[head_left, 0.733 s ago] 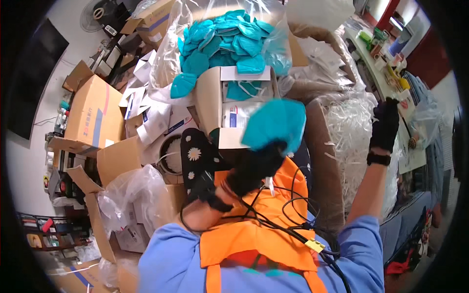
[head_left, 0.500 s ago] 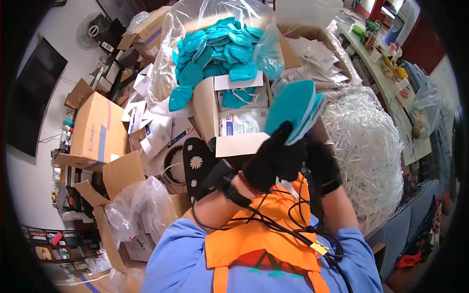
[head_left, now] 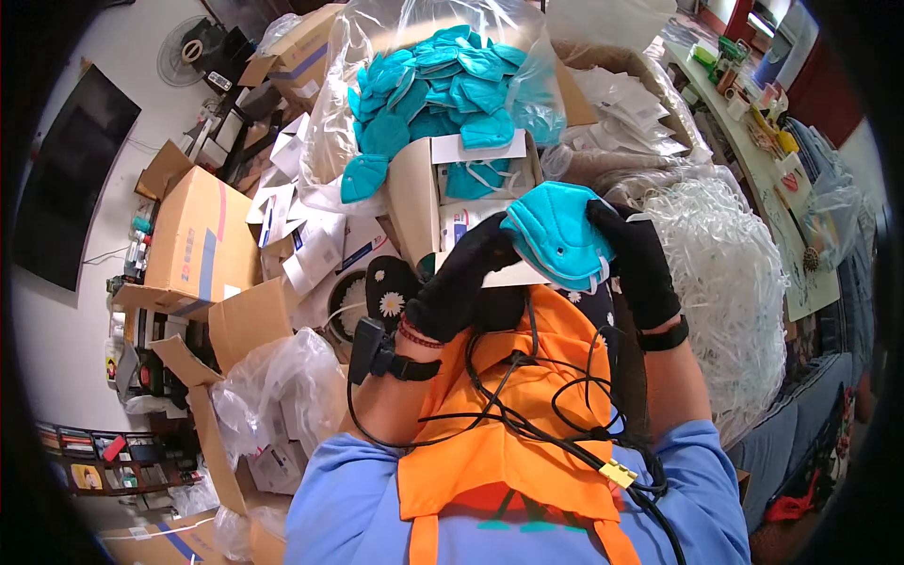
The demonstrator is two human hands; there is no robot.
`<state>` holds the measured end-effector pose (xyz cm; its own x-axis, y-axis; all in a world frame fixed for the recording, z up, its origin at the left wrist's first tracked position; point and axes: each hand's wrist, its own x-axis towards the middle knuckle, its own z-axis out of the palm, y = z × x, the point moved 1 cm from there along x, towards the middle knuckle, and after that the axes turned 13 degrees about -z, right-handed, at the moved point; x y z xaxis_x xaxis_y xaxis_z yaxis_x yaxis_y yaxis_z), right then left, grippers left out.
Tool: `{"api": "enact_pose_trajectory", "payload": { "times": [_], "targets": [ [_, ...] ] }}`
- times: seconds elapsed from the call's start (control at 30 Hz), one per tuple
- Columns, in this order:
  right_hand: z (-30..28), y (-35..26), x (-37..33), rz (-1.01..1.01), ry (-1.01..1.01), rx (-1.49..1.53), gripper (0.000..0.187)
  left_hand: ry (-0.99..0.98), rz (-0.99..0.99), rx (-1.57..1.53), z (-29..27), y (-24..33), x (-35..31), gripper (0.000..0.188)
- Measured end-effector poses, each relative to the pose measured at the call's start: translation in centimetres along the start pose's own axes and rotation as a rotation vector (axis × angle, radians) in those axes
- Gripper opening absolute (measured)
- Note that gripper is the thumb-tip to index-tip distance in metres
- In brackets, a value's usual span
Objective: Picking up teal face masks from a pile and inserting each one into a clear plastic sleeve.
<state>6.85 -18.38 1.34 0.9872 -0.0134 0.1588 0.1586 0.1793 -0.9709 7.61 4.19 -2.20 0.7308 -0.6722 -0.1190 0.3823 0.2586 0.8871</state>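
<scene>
A small stack of teal folded face masks point(head_left: 557, 231) is held up between my two black-gloved hands. My left hand point(head_left: 463, 273) grips the left edge of the stack, and my right hand point(head_left: 642, 264) pinches its right side. White straps peek out at the lower right of the masks. Just behind sits an open box point(head_left: 403, 202) with a teal mask point(head_left: 471, 179) and a white packet point(head_left: 459, 221) inside; my left hand partly covers it. Beyond it, a heap of teal masks point(head_left: 433, 89) fills a clear plastic bag point(head_left: 330, 132).
A big clear bag of white elastic straps point(head_left: 720, 282) stands to the right. Behind it, a carton holds white packets point(head_left: 626, 113). Cardboard cartons point(head_left: 202, 245) and flattened white boxes point(head_left: 315, 250) crowd the left. Black cables point(head_left: 527, 414) hang over my orange apron point(head_left: 452, 471).
My hands have moved apart to either side of the mask stack. The stack has turned from upright and edge-on to tilted, with its broad face showing.
</scene>
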Motion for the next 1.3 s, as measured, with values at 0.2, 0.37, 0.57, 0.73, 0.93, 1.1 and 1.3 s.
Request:
{"api": "enact_pose_trajectory", "payload": {
  "times": [0.2,0.37,0.57,0.73,0.93,1.1,1.3],
  "targets": [
    [0.3,2.1,0.4,-0.018,-0.015,-0.027,0.027,0.209,0.039,0.421,3.2,-1.2,0.7,0.046],
    [0.5,3.8,0.1,-0.051,0.044,-0.19,0.025,0.162,-0.141,-0.496,3.9,-4.3,0.9,0.047],
    [1.3,2.2,-1.8,0.231,0.095,0.281,0.023,0.499,0.455,1.31,0.9,-4.8,0.4,0.067],
    [2.2,2.2,-4.4,0.133,-0.294,-0.234,0.034,0.592,0.566,1.29,1.6,-2.4,-0.3,0.072],
    [0.7,5.0,-4.3,0.021,0.1,0.258,0.012,0.613,0.512,1.364,2.8,-4.9,0.3,0.024],
    [0.1,3.9,-4.0,-0.323,-0.045,-0.438,0.015,0.639,0.452,0.991,4.3,-7.1,-0.3,0.02],
    [-1.0,3.7,-3.8,-0.085,-0.023,0.156,0.026,0.668,0.106,0.392,5.5,-7.6,-0.4,0.03]
  ]
}}
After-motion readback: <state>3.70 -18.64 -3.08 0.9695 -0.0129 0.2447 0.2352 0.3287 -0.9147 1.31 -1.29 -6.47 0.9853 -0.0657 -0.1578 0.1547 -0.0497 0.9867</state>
